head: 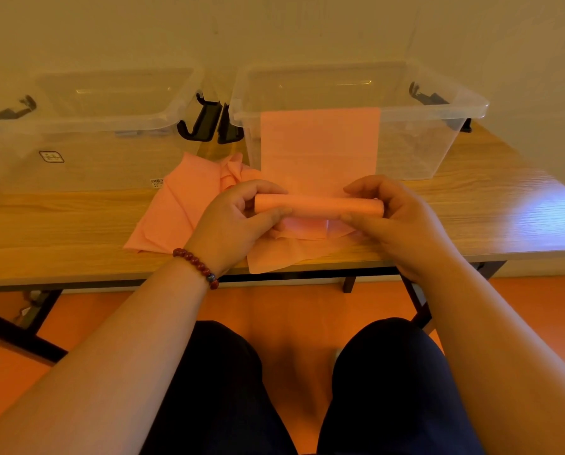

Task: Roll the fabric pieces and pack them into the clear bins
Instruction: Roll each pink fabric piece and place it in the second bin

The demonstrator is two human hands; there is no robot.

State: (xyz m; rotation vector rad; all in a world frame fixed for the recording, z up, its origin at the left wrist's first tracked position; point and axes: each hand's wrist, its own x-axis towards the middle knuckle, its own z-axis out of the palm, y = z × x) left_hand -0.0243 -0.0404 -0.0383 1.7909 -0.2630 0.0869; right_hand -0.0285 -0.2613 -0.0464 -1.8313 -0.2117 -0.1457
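Note:
A pink fabric strip [320,142] runs from the front wall of the right clear bin [438,146] down to a tight roll [317,205] held just above the table. My left hand [238,221] grips the roll's left end, fingers over the top and thumb underneath. My right hand [389,215] grips the right end the same way. More loose pink fabric pieces [182,205] lie crumpled on the table under and left of my hands. The left clear bin [77,126] stands at the back left.
The wooden table [487,205] has its front edge just under my wrists. Black latch handles [209,119] hang between the two bins. A beaded bracelet [197,266] circles my left wrist. My knees are below the table, over an orange floor.

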